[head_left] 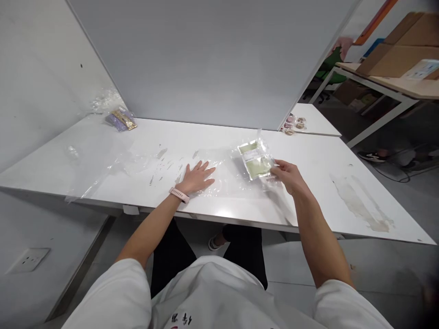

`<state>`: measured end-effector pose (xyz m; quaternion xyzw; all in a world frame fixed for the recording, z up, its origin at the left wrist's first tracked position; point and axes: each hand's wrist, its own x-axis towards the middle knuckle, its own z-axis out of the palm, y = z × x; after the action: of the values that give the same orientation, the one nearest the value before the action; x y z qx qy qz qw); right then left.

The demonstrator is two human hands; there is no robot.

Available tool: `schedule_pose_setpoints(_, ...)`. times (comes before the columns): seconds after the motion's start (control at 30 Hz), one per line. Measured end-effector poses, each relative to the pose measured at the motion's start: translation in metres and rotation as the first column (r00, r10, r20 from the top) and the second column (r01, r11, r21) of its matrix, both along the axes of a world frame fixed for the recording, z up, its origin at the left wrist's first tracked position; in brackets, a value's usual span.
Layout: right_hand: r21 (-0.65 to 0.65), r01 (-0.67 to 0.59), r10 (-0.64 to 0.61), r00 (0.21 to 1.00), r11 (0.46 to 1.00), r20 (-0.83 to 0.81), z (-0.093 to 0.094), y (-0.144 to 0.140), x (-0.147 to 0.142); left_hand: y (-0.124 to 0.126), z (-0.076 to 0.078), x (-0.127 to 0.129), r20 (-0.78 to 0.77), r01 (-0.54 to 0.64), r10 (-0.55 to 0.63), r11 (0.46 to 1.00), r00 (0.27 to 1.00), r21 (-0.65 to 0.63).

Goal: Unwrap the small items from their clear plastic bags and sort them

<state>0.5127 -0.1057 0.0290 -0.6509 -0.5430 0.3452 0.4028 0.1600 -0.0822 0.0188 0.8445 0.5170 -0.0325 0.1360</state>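
Observation:
My left hand (198,177) lies flat with fingers spread on a clear plastic sheet or bag (226,180) on the white table. A pinkish band is round that wrist. To the right, my right hand (288,175) pinches the edge of a green and white packet (254,160), which is tilted with its printed face toward me. Clear plastic surrounds the packet; I cannot tell whether it belongs to the sheet under my left hand.
More clear film (99,171) lies on the table's left part. A purple and gold packet (122,119) sits in the back left corner. Small wrapped items (294,123) are by the grey panel (212,64). Cardboard boxes (401,55) stand on another table at right.

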Motion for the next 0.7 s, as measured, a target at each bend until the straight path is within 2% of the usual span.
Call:
schedule_pose_setpoints(0.07, -0.072, 0.0, 0.007, 0.995, 0.997, 0.101, -0.01, -0.013, 0.004, -0.005, 0.002, -0.015, -0.012, 0.001, -0.001, 1.0, 1.0, -0.017)
schedule_pose_setpoints(0.1, -0.044, 0.031, -0.021, 0.977, 0.999, 0.213, -0.013, -0.02, 0.001, -0.007, 0.002, -0.02, -0.014, -0.002, 0.002, 1.0, 1.0, -0.022)
schedule_pose_setpoints(0.17, 0.122, 0.085, -0.128, 0.901, 0.989, 0.414, -0.012, -0.036, -0.015, -0.01, 0.003, -0.026, -0.012, -0.01, 0.009, 1.0, 1.0, -0.023)
schedule_pose_setpoints(0.23, 0.289, 0.049, -0.201, 0.83, 0.956, 0.521, -0.007, -0.049, -0.038, -0.012, 0.003, -0.028, -0.005, -0.014, 0.014, 1.0, 1.0, -0.018)
schedule_pose_setpoints(0.33, 0.359, -0.079, -0.183, 0.748, 0.93, 0.638, -0.002, -0.06, -0.065, -0.014, 0.002, -0.028, -0.001, -0.015, 0.015, 1.0, 1.0, -0.008)
schedule_pose_setpoints(0.43, 0.27, -0.049, -0.163, 0.689, 0.962, 0.706, -0.011, -0.059, -0.066, -0.015, 0.0, -0.033, -0.01, -0.022, 0.022, 1.0, 1.0, -0.004)
schedule_pose_setpoints(0.53, 0.097, -0.014, -0.054, 0.744, 0.995, 0.666, -0.025, -0.058, -0.044, -0.017, 0.002, -0.043, -0.026, -0.027, 0.027, 1.0, 0.999, -0.016)
schedule_pose_setpoints(0.63, -0.033, -0.067, 0.074, 0.826, 0.997, 0.558, -0.03, -0.067, -0.021, -0.018, 0.008, -0.055, -0.044, -0.018, 0.016, 0.999, 0.999, -0.042)
schedule_pose_setpoints(0.7, -0.051, -0.022, 0.048, 0.806, 0.998, 0.59, -0.024, -0.076, -0.013, -0.019, 0.014, -0.059, -0.074, -0.017, 0.014, 0.999, 0.997, -0.044)
